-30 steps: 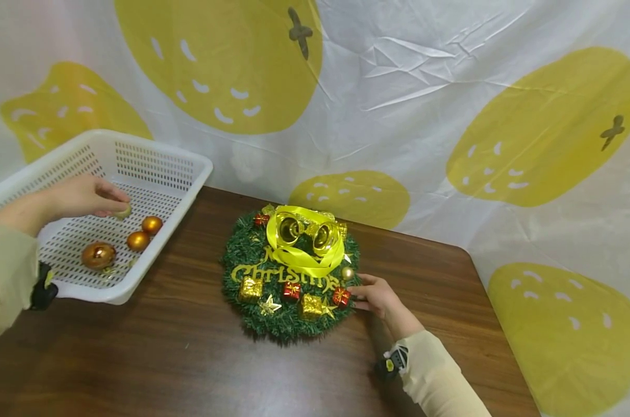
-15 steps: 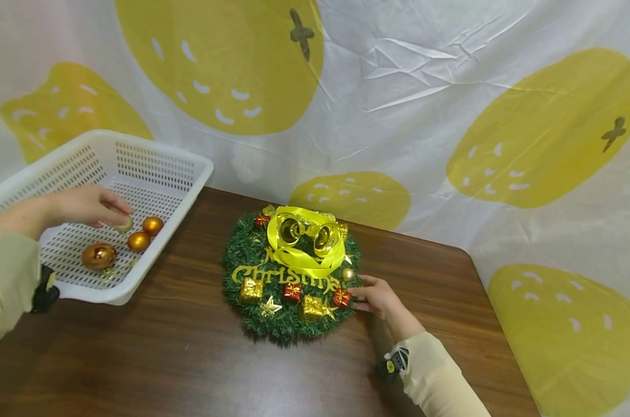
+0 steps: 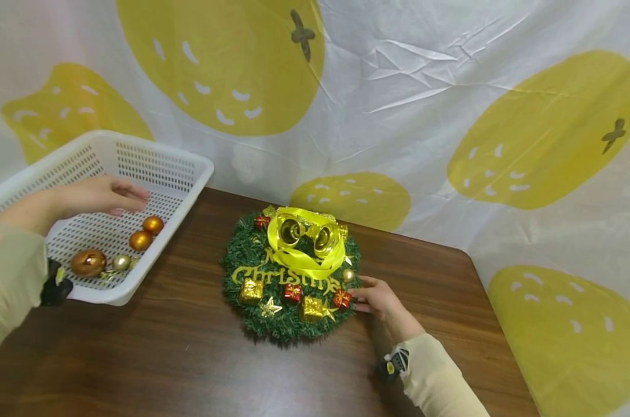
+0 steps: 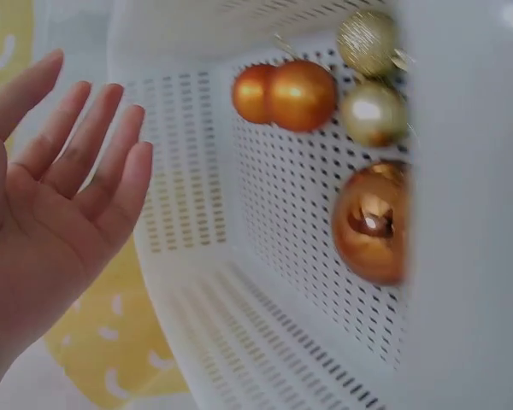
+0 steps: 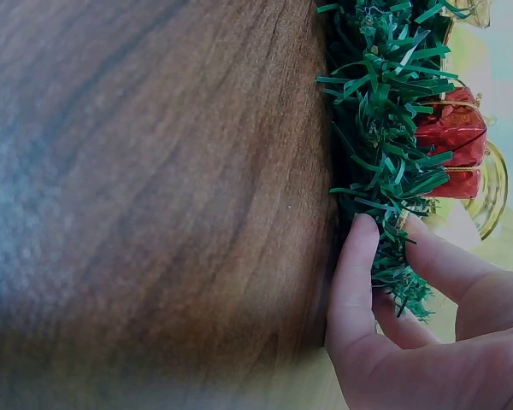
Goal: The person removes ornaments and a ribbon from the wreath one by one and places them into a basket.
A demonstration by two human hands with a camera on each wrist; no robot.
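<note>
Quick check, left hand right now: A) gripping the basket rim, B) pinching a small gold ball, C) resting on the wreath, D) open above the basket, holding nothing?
D. The left hand is spread with straight fingers over the white basket, empty in the left wrist view too; the balls, including the small pale gold ball, lie loose on the basket floor.

You have bare tabletop along the near edge and between the basket and the wreath. The basket's walls fence the left edge; four baubles crowd its near corner. The backdrop closes the far edge.
</note>
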